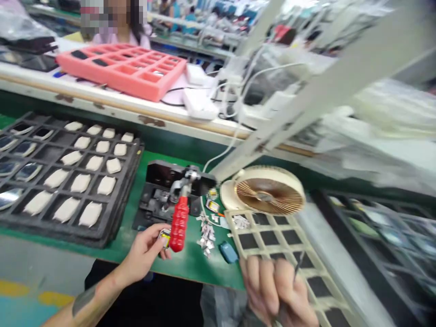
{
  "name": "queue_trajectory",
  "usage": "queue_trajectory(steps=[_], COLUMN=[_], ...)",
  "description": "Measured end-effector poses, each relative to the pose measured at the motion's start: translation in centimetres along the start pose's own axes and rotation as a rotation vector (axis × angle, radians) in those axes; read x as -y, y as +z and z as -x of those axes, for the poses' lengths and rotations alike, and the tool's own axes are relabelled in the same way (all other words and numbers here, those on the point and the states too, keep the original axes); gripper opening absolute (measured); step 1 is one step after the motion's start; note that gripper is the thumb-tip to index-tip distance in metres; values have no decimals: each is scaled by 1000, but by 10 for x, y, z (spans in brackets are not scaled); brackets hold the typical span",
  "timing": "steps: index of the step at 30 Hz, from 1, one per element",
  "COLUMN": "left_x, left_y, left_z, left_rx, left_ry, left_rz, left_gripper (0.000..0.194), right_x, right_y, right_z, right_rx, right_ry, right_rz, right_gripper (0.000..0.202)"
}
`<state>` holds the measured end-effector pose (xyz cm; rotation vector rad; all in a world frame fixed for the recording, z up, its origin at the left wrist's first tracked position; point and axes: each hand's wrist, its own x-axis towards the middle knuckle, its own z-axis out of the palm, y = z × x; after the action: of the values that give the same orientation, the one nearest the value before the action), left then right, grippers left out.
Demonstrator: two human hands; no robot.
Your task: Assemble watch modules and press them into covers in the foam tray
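Near the bench's front edge, my left hand [146, 247] pinches a small watch-case-like part [165, 238] with yellow and silver inside. Just right of it, the red ribbed handle [180, 225] of a toggle clamp partly covers the part. That clamp belongs to a black fixture [155, 202] behind my hand. At the lower right, my right hand [277, 286] is closed over the pale divided tray [282, 238], blurred by motion. A thin dark metal tool [299, 262] sticks up from its fingers; the rest of it is hidden.
Stacked black foam trays [112, 206] with pale squarish pieces stand left. Small paper-like scraps [207, 236], a blue object [228, 252] and a cream fan [269, 188] lie to the right. Behind are a shelf with a pink foam tray [116, 72], a slanted post and a person.
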<state>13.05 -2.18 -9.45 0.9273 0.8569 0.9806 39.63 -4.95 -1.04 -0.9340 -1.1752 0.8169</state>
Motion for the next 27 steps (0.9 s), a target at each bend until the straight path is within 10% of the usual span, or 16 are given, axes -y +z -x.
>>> queue_trajectory(steps=[3,5,16,27], left_x=[5,7,-1,-7], left_y=[-3,-4,-10,-16], left_z=[0,0,5,2], left_rx=[40,54,24,61], left_ry=[16,18,28,56], left_rz=[-77,-104,-241,-425], left_gripper=[46,44,47,49], right_x=[-9,-24,-79,-48], right_y=[1,9,29,8], right_z=[-40,-52,28,52], right_rx=[-501,-619,261,9], right_ry=[-173,-301,-331,-149], right_rz=[444,554,1180,990], right_gripper=[22,20,38,16])
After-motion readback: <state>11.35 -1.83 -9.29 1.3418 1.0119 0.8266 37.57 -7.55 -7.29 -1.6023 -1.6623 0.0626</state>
